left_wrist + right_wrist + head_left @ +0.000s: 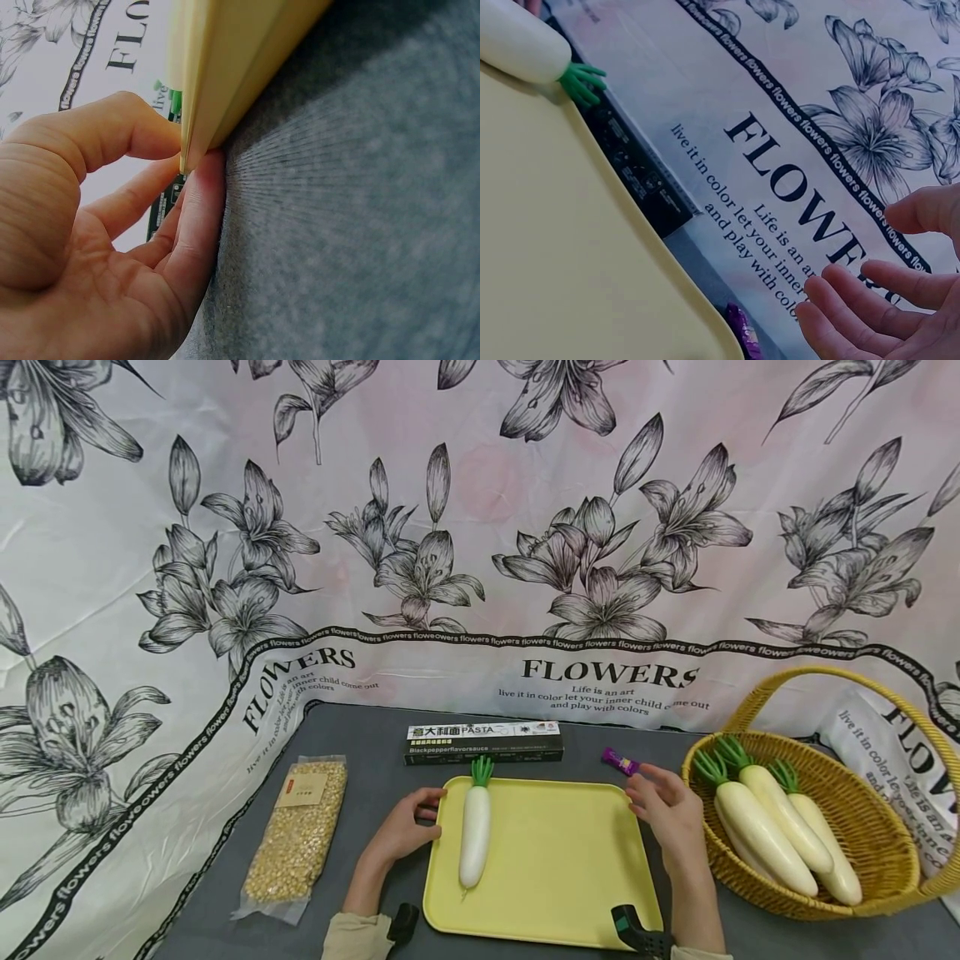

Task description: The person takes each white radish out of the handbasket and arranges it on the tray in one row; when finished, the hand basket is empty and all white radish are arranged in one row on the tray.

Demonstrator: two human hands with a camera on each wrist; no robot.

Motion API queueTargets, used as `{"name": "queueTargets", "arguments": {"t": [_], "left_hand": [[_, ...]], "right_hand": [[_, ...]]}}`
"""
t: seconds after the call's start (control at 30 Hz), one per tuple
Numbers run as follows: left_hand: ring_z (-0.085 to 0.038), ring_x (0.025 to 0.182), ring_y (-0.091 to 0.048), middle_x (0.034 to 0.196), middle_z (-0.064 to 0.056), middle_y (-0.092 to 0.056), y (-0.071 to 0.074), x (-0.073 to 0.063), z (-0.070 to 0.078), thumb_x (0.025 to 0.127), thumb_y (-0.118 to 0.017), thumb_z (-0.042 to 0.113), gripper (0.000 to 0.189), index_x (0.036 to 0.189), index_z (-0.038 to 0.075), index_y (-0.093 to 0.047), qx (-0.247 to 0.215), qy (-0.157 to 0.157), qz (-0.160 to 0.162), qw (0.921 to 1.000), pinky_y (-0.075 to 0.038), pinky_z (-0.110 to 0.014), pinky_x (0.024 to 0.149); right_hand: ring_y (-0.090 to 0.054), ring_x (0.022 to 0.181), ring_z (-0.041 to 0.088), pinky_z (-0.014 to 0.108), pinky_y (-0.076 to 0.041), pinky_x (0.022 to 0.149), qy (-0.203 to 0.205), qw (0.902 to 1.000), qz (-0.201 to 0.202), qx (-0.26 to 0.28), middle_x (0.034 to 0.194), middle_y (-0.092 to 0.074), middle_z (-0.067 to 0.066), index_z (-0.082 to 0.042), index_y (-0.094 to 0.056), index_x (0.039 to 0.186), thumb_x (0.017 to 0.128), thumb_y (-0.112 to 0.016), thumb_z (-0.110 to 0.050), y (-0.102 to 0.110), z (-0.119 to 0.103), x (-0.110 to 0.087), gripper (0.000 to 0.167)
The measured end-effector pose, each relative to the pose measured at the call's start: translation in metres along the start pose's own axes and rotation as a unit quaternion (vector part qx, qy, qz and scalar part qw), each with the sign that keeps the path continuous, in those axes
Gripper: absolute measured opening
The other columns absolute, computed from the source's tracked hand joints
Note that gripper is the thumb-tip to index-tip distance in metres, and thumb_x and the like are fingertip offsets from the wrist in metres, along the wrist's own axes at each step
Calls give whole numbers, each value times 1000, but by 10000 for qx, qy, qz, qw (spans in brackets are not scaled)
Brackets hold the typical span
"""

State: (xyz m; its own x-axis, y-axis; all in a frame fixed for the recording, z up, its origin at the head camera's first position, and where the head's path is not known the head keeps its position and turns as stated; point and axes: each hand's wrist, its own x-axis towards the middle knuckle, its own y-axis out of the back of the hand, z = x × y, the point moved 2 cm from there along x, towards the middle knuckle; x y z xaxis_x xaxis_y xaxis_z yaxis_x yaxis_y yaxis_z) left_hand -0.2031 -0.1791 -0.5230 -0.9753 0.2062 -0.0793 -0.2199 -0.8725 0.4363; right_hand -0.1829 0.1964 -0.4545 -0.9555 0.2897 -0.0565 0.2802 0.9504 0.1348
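The left grip (408,822) pinches the rim of a yellow tray (555,860) at its left side, thumb above and fingers below. The right grip (667,810) is relaxed and holds nothing, its fingers apart, near the tray's far right corner. The tray spans the space between the two grips, its long axis running from left to right; whether the pinched side is lifted cannot be told.

One white radish (475,835) lies on the tray, just right of the left grip. Its long axis runs away from the person, with the thin root tip towards the near side and the green leaves pointing over the far rim.

Beyond the tray, between and past both grips, lies one dark pasta box (483,747), its length from left to right. One small purple packet (619,761) sits just beyond the right grip's fingertips. To the left of the left grip, well apart, one clear bag of yellowish kernels (300,835) lies with its far end leaning right.

Right of the right grip stands one wicker basket (885,847), with a handle arching above it. At least three radishes (765,839) rest in it, leaves to the far left; how many lie underneath cannot be told.

A black wrist device (628,922) below the right grip hides part of the tray's near right corner. Everything stands on a grey desk (217,935), with a flower-printed cloth (487,568) hanging beyond.
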Motion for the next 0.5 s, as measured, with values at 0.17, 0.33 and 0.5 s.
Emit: {"name": "queueTargets", "arguments": {"t": [0.17, 0.33, 0.5], "left_hand": [[-30, 101, -58, 121, -17, -56, 0, -1, -1, 80, -66, -1, 58, 137, 0, -54, 16, -42, -11, 10000, -53, -39, 78], [-29, 101, -58, 120, -16, -56, 0, -2, -1, 79, -66, -2, 59, 136, 0, -55, -36, -39, 7, 10000, -53, -39, 77], [-30, 101, -58, 119, -15, -57, 0, -3, 2, 79, -67, -2, 59, 136, 1, -55, -99, -56, 41, 9999, -52, -41, 78]], "right_hand": [[-66, 84, -2, 23, -56, 77, -58, 10000, 50, -2, 105, -69, 0, 0, -51, 138, 99, -59, -25, 3, 0, 0, 47], [-68, 86, 2, 22, -56, 76, -30, 9999, 121, 76, 93, -68, -14, -1, -51, 138, 98, -60, -25, 6, 0, -1, 47], [-68, 85, 3, 23, -56, 76, 24, 9996, 163, 234, 87, -67, -19, 0, -51, 136, 98, -60, -23, 9, -2, -2, 46]]}}
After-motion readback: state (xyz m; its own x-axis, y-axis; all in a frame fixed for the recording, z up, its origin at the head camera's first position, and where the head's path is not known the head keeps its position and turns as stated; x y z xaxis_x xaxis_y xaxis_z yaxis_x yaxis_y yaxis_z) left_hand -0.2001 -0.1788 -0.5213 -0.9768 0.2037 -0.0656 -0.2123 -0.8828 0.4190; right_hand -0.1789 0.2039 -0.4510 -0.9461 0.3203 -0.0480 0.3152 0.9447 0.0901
